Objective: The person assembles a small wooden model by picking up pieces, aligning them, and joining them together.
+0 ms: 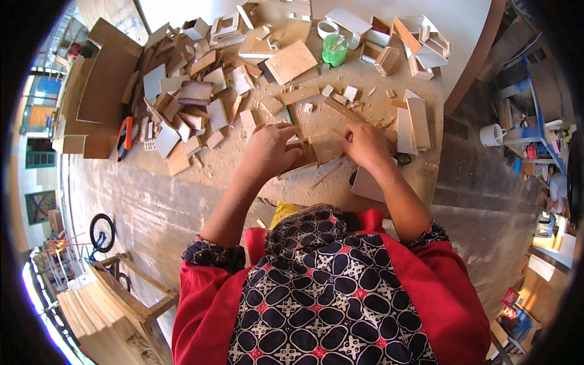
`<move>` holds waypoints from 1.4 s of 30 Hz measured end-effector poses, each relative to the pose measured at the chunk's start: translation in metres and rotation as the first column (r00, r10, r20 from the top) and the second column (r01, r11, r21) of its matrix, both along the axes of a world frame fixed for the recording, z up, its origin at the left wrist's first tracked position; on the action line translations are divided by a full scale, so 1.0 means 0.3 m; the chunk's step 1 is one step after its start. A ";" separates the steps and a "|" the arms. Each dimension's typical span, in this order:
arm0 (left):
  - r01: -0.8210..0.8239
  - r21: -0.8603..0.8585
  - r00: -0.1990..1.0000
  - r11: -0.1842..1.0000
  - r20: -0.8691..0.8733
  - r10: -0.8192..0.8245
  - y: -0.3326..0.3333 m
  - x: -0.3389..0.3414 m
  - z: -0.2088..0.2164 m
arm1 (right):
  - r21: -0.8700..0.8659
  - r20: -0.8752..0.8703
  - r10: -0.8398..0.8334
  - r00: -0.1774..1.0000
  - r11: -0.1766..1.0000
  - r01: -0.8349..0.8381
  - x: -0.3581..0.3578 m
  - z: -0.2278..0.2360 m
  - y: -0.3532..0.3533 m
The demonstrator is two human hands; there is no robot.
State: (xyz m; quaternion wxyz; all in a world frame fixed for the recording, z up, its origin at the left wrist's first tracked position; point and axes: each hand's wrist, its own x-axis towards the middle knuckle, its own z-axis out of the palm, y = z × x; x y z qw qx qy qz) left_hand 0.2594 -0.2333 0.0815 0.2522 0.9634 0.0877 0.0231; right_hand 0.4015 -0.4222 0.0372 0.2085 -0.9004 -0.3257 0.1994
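Note:
Near the front edge of the workbench, my left hand [272, 150] is closed over a small brown wooden piece [309, 153], its fingers bent across the top. The pale flat piece [326, 146] beside it, thin and wood-coloured, has its right end pinched between the thumb and fingers of my right hand [367, 145]. The two pieces meet or overlap between my hands; whether they are joined I cannot tell. A narrow wooden strip [342, 110] lies just beyond my right fingers. Close to my left fingertips is a thin green stick [289, 115].
Wood offcuts [196, 92] are heaped on the left of the dusty workbench [243, 167]. At the back stand a green plastic cup [334, 50], a white round container [327, 28] and small wooden boxes [387, 59]. An orange-and-black tool [125, 139] leans at the left edge; boards [417, 123] stand at right.

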 end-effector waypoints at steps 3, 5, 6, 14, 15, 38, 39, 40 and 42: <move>0.034 -0.004 0.993 0.999 -0.115 -0.034 0.008 0.040 -0.006 | -0.004 -0.032 -0.020 0.999 1.000 0.020 0.003 0.002 -0.003; 0.069 0.035 0.985 0.997 -0.161 -0.063 0.004 0.061 -0.004 | 0.012 -0.031 -0.032 0.999 0.999 0.032 0.001 0.000 -0.007; 0.095 0.056 0.980 0.994 -0.182 -0.083 0.000 0.072 -0.005 | 0.019 -0.031 -0.039 0.999 0.999 0.040 -0.001 -0.003 -0.009; 0.180 0.225 0.945 0.958 -0.311 -0.104 -0.027 0.114 -0.017 | 0.016 0.021 -0.043 0.999 0.999 0.043 -0.035 0.012 -0.006; 0.178 0.231 0.945 0.956 -0.313 -0.100 -0.028 0.115 -0.018 | 0.022 0.045 -0.045 0.998 0.999 0.044 -0.037 0.007 -0.007; 0.166 0.206 0.956 0.964 -0.274 -0.106 -0.010 0.096 -0.057 | 0.316 -0.182 0.007 0.983 0.947 0.052 -0.079 0.103 0.019; 0.166 0.210 0.954 0.964 -0.282 -0.103 -0.011 0.097 -0.054 | 0.320 -0.190 0.011 0.982 0.946 0.051 -0.084 0.109 0.021; 0.166 0.214 0.952 0.963 -0.290 -0.100 -0.011 0.098 -0.051 | 0.316 -0.188 0.023 0.982 0.948 0.038 -0.086 0.110 0.023; 0.162 0.218 0.963 0.962 -0.249 -0.106 -0.013 0.096 -0.048 | 0.308 -0.185 0.048 0.982 0.951 0.012 -0.090 0.109 0.026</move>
